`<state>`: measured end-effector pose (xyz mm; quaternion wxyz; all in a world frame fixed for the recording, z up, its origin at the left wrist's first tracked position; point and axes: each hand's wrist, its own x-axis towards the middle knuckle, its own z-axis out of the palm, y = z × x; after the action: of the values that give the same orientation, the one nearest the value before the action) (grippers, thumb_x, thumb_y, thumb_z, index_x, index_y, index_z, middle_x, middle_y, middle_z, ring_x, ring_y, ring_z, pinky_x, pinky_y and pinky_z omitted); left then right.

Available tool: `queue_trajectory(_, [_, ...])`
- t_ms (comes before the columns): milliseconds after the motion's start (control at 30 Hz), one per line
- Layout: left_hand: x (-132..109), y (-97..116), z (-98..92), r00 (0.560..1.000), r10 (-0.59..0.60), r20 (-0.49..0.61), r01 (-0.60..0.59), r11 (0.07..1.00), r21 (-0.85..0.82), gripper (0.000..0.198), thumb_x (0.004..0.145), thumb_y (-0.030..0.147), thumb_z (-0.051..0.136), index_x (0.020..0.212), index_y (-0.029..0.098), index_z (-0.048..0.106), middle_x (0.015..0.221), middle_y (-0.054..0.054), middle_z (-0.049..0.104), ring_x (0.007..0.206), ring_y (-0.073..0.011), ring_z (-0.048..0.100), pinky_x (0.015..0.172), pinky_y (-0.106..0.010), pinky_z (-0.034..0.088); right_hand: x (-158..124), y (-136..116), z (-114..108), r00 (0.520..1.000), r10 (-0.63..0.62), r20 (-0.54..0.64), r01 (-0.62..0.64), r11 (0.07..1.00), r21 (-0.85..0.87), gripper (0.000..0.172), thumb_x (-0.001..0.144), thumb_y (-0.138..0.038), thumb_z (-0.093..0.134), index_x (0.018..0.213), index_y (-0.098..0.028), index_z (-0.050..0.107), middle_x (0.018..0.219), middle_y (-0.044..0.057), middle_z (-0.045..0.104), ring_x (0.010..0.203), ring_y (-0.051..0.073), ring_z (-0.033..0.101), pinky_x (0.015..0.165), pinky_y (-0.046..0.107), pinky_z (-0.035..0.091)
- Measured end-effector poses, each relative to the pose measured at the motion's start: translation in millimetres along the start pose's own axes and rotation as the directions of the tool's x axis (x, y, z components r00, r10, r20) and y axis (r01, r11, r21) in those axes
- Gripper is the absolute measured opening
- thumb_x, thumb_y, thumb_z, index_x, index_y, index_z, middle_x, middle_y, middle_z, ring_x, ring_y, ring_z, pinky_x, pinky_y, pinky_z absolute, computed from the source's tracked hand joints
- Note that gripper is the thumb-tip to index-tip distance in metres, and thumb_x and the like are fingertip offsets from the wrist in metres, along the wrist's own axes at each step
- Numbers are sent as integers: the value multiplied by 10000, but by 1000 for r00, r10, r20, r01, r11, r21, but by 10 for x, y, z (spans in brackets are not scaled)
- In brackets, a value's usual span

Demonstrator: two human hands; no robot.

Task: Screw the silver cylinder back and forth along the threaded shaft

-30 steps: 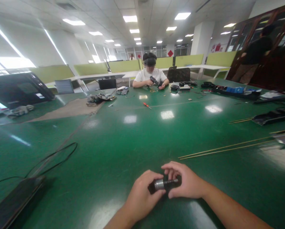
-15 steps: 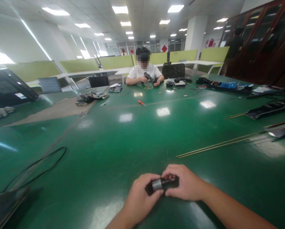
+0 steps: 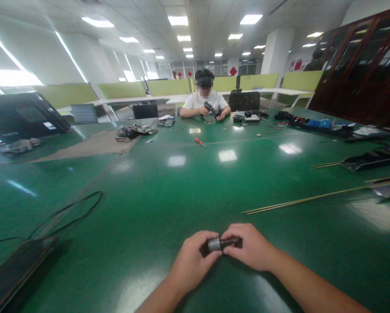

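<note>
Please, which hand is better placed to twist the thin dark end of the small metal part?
Probably the right hand: it pinches the thin dark end of the small metal part. The left hand wraps the silver body, so it seems better suited to holding it steady.

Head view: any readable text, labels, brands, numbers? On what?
No text is legible anywhere.
On the red diamond sign: any characters are too small to read.
On the red posters: blurred.
On the metal cylinder held by left hand and right hand: no marking visible.
</note>
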<state>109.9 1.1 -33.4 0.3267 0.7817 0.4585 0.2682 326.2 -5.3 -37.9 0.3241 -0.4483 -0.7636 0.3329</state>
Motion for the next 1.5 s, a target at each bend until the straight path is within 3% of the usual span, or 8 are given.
queue_trajectory(833, [43, -66, -14, 999, -1, 53, 4, 998, -60, 330, 793, 139, 754, 1094, 259, 689, 1046, -9, 739, 978, -214, 673, 900, -313, 475, 30, 4, 21, 997, 80, -19, -79, 996, 36, 146, 698, -122, 743, 813, -198, 697, 731, -28, 654, 675, 136, 589, 615, 222, 381])
queue_trajectory(1500, [90, -57, -22, 997, -30, 78, 38, 993, -108, 299, 787, 145, 756, 1056, 262, 700, 994, 3, 746, 933, -206, 675, 851, -294, 463, 45, 9, -50, 994, 106, 11, -106, 994, 20, 56, 750, -155, 726, 783, -186, 694, 710, -17, 647, 668, 143, 580, 624, 233, 378])
